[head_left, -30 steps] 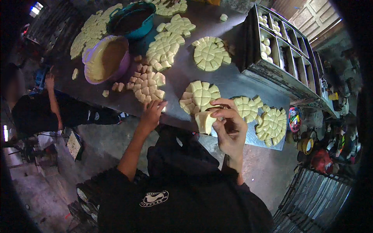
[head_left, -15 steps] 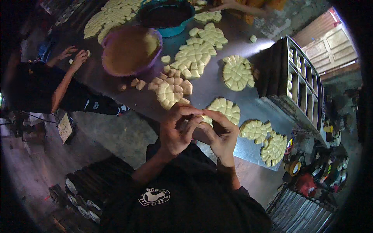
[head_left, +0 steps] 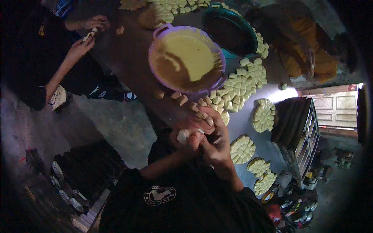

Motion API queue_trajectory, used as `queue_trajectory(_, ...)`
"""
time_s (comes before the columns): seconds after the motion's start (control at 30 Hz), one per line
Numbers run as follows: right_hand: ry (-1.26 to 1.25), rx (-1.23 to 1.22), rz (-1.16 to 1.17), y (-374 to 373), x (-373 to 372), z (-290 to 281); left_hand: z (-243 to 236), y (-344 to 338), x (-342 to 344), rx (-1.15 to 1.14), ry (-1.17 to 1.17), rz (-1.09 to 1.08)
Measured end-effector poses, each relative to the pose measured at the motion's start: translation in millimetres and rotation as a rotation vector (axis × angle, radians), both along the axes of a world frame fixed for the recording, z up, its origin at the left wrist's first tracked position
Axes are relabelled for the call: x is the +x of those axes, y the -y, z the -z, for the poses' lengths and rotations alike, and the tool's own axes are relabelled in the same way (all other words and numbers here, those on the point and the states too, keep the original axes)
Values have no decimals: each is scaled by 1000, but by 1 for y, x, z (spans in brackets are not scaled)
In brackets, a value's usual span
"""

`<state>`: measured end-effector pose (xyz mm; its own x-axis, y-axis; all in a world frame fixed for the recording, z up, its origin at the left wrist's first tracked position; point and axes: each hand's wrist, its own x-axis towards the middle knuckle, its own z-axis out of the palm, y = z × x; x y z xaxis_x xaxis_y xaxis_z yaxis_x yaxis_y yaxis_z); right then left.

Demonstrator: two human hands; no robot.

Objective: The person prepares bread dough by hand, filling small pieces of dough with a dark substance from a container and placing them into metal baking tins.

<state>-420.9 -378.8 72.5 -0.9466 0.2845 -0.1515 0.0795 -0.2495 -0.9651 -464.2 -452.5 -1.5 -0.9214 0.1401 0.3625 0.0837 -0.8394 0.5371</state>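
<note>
My left hand [head_left: 187, 126] and my right hand [head_left: 217, 145] meet at waist height, at the near edge of the metal table [head_left: 151, 103], fingers curled round a small pale piece of dough [head_left: 182, 136], partly hidden by them. Just beyond lie brownish cut dough pieces [head_left: 182, 99]. Pale rounds of dough [head_left: 243, 149], cut into segments, are spread along the table to my right.
A purple basin, yellow inside [head_left: 190, 54], and a teal basin [head_left: 229, 33] stand farther back. At left, a co-worker's hands [head_left: 81, 47] handle small pale pieces. An orange-clad person [head_left: 307, 46] is at the back right, near a compartmented metal rack [head_left: 301, 143].
My left hand has risen from the cut dough to join my right around the piece it was holding. The view has swung, shifting the table's contents rightward and bringing the orange-clad person further into sight.
</note>
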Motion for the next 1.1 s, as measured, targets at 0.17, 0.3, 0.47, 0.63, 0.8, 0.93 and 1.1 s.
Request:
queue_trajectory(0.17,34,67,-59,-12,-66,13,14,10,-36,-354,308,-87)
queue_trajectory(0.3,20,1096,-356,-34,-143,34,59,39,-41,-564,634,109)
queue_trajectory(0.47,-390,1713,-658,-44,-155,70,81,64,-42,-484,1066,513)
queue_trajectory(0.63,307,690,-300,-31,-140,39,75,70,-41,-328,892,522)
queue_trajectory(0.8,-12,167,-71,-23,-69,22,11,51,-43,-35,819,579)
queue_trajectory(0.93,-28,85,86,-27,-13,4,-40,39,-30,-49,685,703)
queue_trajectory(1.1,-124,331,50,-60,70,-5,-47,21,16,-58,749,919)
